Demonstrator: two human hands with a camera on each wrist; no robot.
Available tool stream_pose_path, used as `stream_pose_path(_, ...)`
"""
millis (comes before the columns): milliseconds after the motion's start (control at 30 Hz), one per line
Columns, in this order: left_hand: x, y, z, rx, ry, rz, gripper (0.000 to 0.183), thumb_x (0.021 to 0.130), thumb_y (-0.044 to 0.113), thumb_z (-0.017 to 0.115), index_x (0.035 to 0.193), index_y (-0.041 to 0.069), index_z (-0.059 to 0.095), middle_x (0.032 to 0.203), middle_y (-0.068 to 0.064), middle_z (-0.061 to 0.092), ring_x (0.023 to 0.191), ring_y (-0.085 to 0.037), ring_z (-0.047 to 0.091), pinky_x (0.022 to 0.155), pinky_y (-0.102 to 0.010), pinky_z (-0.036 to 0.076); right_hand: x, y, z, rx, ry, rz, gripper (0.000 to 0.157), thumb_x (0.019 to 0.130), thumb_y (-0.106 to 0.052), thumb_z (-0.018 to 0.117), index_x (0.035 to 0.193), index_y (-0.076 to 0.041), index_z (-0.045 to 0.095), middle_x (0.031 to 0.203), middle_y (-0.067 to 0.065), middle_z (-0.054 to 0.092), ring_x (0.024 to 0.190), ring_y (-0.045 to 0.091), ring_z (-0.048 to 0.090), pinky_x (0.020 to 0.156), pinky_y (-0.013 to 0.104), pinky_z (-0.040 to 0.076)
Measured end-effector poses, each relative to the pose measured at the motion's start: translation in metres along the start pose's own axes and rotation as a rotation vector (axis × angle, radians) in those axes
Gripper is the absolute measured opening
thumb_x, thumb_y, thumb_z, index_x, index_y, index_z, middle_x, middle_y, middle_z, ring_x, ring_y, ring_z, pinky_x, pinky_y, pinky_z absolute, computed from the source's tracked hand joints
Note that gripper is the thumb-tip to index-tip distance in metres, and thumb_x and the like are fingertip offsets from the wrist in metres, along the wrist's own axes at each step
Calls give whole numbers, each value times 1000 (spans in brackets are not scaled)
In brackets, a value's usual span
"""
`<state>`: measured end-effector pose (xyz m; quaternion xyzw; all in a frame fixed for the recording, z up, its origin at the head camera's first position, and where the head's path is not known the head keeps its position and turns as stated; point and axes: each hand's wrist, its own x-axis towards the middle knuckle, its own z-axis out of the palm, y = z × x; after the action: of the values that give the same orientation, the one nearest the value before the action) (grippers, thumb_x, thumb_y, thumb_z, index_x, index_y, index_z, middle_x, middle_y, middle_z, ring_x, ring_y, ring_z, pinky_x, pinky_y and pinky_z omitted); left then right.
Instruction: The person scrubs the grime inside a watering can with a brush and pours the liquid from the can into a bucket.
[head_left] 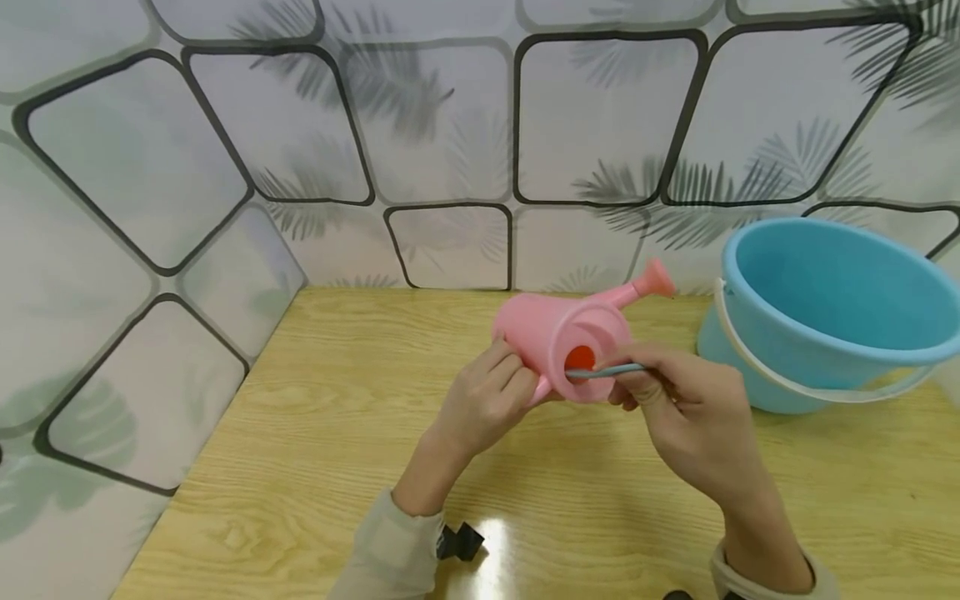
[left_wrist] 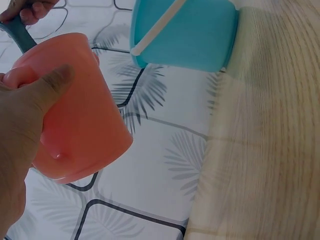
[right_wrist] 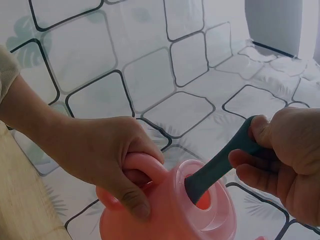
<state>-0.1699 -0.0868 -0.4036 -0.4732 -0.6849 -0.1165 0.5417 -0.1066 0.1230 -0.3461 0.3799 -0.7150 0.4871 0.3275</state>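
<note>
A pink toy watering can [head_left: 528,325] is tilted above the wooden table, its round opening turned toward me and its spout [head_left: 633,292] pointing to the back right. My left hand [head_left: 487,396] grips its loop handle [right_wrist: 145,165], fingers through the loop and thumb against the body. Between thumb and fingers, my right hand [head_left: 693,417] pinches the end of a flat dark teal handle-like piece [right_wrist: 220,167]. The other end of this piece goes through the opening into the can and is hidden there, so I cannot tell its kind. Orange-red [head_left: 579,360] shows inside the opening.
A light blue bucket [head_left: 802,367] with a white carrying handle [head_left: 765,375] stands on the table at the right, near the patterned wall covering [head_left: 442,117]. The wood-grain tabletop [head_left: 315,433] reaches back to this wall. A small black object [head_left: 461,542] shows beside the left sleeve.
</note>
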Motion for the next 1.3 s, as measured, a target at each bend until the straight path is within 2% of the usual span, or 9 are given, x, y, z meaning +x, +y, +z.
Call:
stream_pose_path(233,-2,0,3,7,-37,-1,40,100,26,62,67,7,48,64,-2,52,65,-15,51,66,-22,48,2,2,6,-58,-55,59,20,96,-18,63,95,0,71,76,5,64,69,6,56,67,14,48)
stream_pose_path(433,-5,-1,4,-7,-29,-27,42,99,27,62,66,7,47,64,-2,50,67,-16,52,67,-24,50,3,-1,5,25,-31,36,18,96,-16,63,96,-1,72,76,5,66,68,6,57,65,15,49)
stream_pose_path(600,-5,0,4,-1,-13,-13,41,97,25,66,66,6,47,64,-3,50,66,-16,53,75,-27,54,1,4,7,-34,-91,72,21,94,-21,64,96,-2,72,85,5,69,77,7,60,74,15,49)
stream_pose_path(733,-4,1,5,-10,1,-17,42,97,27,66,66,6,47,63,-3,50,66,-16,54,77,-27,55,1,5,8,-85,-102,19,29,95,-28,60,96,-1,71,90,8,71,84,9,63,81,14,49)
stream_pose_path(833,-4,1,5,-9,5,-17,42,97,26,66,66,6,47,64,-3,49,66,-17,54,71,-25,52,2,2,8,-111,-73,-54,31,98,-29,57,97,-1,71,91,9,72,87,8,64,83,14,49)
stream_pose_path(933,-3,1,3,-9,15,-13,40,96,24,67,67,5,47,65,-4,50,67,-18,54,68,-24,50,3,-1,9,-110,-61,-91,31,99,-28,56,98,-1,71,92,9,72,88,9,64,84,15,49)
stream_pose_path(1133,-2,1,3,-18,47,-14,40,95,25,68,67,4,49,66,-5,53,70,-18,59,70,-24,53,3,1,11,-107,-103,-50,31,100,-28,55,96,-1,70,89,8,69,85,14,60,82,14,46)
stream_pose_path(1300,-4,0,4,-3,39,-26,42,97,26,66,66,5,48,65,-5,53,69,-18,59,68,-22,52,3,-1,9,-83,-70,-75,29,98,-27,58,96,-2,71,89,8,70,85,12,60,82,15,47)
